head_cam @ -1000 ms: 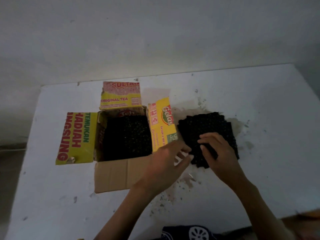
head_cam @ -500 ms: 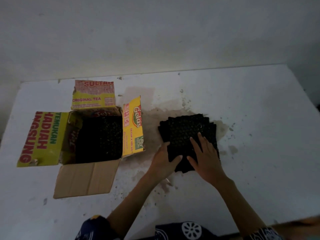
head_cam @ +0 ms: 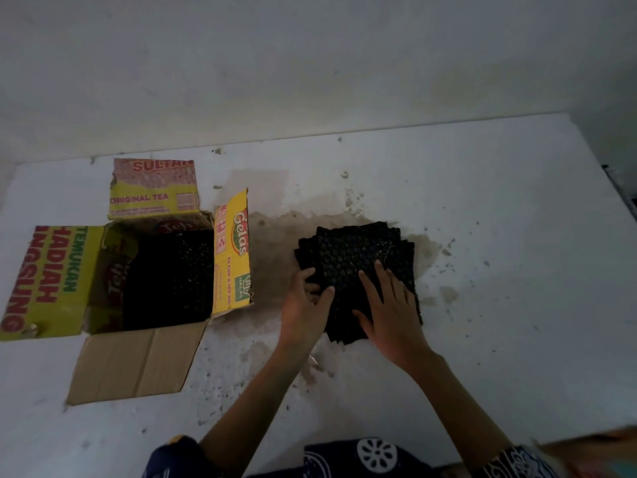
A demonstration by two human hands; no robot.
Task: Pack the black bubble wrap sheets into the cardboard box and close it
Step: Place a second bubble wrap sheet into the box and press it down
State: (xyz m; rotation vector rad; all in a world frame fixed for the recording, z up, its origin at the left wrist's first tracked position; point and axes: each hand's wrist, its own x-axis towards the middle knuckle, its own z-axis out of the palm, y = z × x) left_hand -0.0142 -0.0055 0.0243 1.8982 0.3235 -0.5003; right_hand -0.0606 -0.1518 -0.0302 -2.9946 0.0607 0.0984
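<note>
On the left of the white, stained tabletop (head_cam: pixel 499 339) stands the cardboard box (head_cam: pixel 162 270), open at the top, with all four flaps folded outward: a yellow flap (head_cam: pixel 44 281) with red and green lettering lying flat to the left, a printed flap (head_cam: pixel 155 189) at the far side, a plain brown flap (head_cam: pixel 138 362) spread toward the person, and a yellow flap (head_cam: pixel 234 251) tilted up on its right side. Dark bubble wrap (head_cam: pixel 179 274) already lies inside the box. To the right of the box, apart from it, a loose stack of black bubble wrap sheets (head_cam: pixel 358 257) sits on a brown stain, the sheets fanned slightly out of line. The left hand (head_cam: pixel 305 305) is at the stack's near left edge, its grip curled around that edge with the thumb on top of the sheets. The right hand (head_cam: pixel 389 305) lies flat on top of the stack with fingers (head_cam: pixel 370 284) spread, its grip open and pressing down rather than closed around anything. Patterned dark blue sleeves (head_cam: pixel 517 460) show at the bottom.
</note>
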